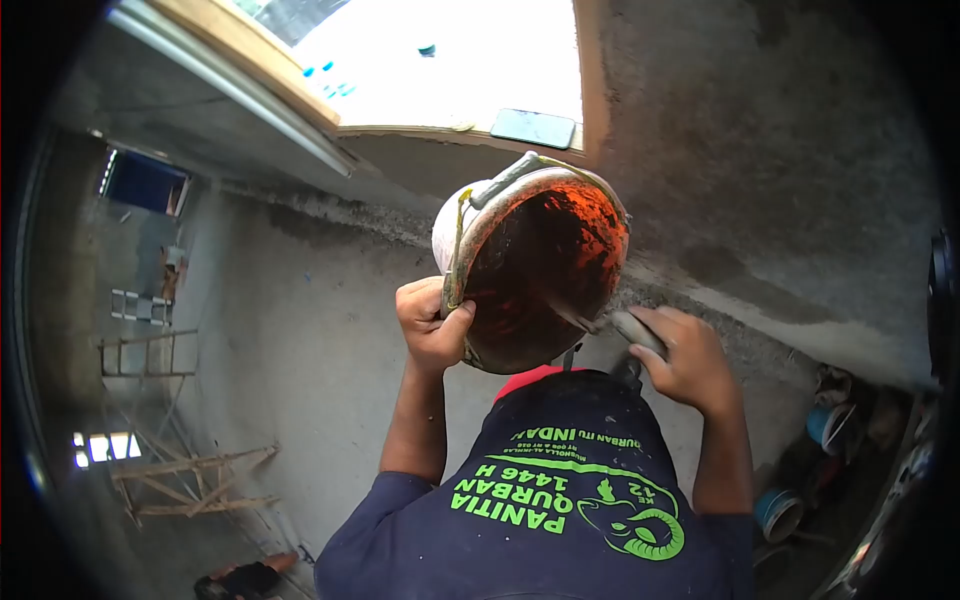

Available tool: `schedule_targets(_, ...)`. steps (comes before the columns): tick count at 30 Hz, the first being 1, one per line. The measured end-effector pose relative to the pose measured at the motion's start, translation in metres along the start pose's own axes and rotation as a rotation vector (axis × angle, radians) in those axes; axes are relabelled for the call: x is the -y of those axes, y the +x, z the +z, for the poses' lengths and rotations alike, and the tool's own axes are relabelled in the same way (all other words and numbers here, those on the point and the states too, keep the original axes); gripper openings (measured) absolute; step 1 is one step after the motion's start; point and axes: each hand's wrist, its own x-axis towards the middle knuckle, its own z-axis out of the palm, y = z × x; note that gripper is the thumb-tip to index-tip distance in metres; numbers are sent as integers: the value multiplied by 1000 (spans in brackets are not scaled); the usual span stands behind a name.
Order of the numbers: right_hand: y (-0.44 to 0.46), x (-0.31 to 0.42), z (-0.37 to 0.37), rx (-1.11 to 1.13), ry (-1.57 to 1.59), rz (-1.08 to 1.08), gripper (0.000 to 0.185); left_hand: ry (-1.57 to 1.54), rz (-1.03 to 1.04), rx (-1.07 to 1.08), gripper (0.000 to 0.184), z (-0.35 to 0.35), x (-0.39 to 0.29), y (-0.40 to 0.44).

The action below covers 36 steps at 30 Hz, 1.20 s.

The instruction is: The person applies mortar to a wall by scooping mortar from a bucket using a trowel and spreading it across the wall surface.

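Note:
My left hand (436, 322) grips the rim of a bucket (535, 275), thumb over the edge. The bucket is tilted with its mouth towards me; its inside is dark with orange showing on the far wall, and its pale outer side is at the left. A wire handle with a grey grip lies across the rim. My right hand (690, 358) is closed round the thick grey handle of a trowel (638, 332). The trowel's narrow end points into the bucket's mouth, and its blade is hard to make out against the dark inside.
A phone (533, 128) lies on the sill of the bright window above the bucket. Wooden trestles (200, 480) stand at the left. Blue-and-white buckets (778, 515) are at lower right. A rough grey wall (760, 180) rises beyond the bucket.

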Motion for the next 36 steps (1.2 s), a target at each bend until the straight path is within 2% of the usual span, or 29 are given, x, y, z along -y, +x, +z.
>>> schedule_targets(2,23,28,-1,93,-297,80,44,0,81,42,20,-3,-4,10)
schedule_targets(3,54,11,-14,108,-366,101,44,-60,78,0,20,26,27,19)
schedule_targets(4,78,-2,-8,158,-462,77,36,-39,112,10,20,33,45,28)
schedule_targets(5,99,-8,8,222,-514,55,29,7,121,50,20,26,57,31)
schedule_targets(6,150,30,10,70,-450,-57,29,140,263,80,20,-28,34,87)
schedule_targets(8,159,6,1,304,-475,13,23,92,330,120,19,9,55,85)
schedule_targets(9,152,-2,2,324,-476,27,23,78,310,120,19,16,54,81)
schedule_targets(11,137,-30,8,301,-245,-10,24,41,253,198,19,27,51,76)
schedule_targets(15,111,-60,22,343,-123,-33,29,-20,126,237,20,40,63,62)
schedule_targets(17,100,-73,31,341,229,-189,36,-54,84,236,20,46,59,56)
schedule_targets(18,97,-74,31,340,234,-184,36,-71,22,221,20,48,60,55)
schedule_targets(20,93,-76,29,486,531,21,42,-98,-58,202,20,50,56,54)
schedule_targets(21,88,-80,30,478,528,18,42,-99,-49,205,20,50,55,53)
schedule_targets(23,68,-97,41,545,1073,250,46,-134,-127,169,20,46,58,50)
schedule_targets(24,62,-107,50,573,1233,232,48,-130,-102,157,23,42,62,49)
schedule_targets(25,54,-111,55,561,1218,221,48,-136,-82,153,23,38,64,48)
schedule_targets(27,37,-116,60,516,1533,283,50,-161,-121,29,26,32,67,40)
schedule_targets(29,25,-120,60,408,1547,257,51,-236,-229,-100,29,31,70,27)
schedule_targets(31,21,-114,41,333,1430,167,54,-174,-224,-208,29,31,80,16)
schedule_targets(33,22,-99,12,162,1422,111,55,-208,-240,-314,29,40,89,7)
schedule_targets(34,29,-101,-7,186,1365,-33,54,-249,-287,-260,24,40,87,7)
schedule_targets(35,38,-91,-25,153,1311,-66,54,-287,-337,-203,20,39,85,7)
schedule_targets(36,46,-73,-37,-47,1275,-235,54,-318,-364,-211,20,44,91,5)
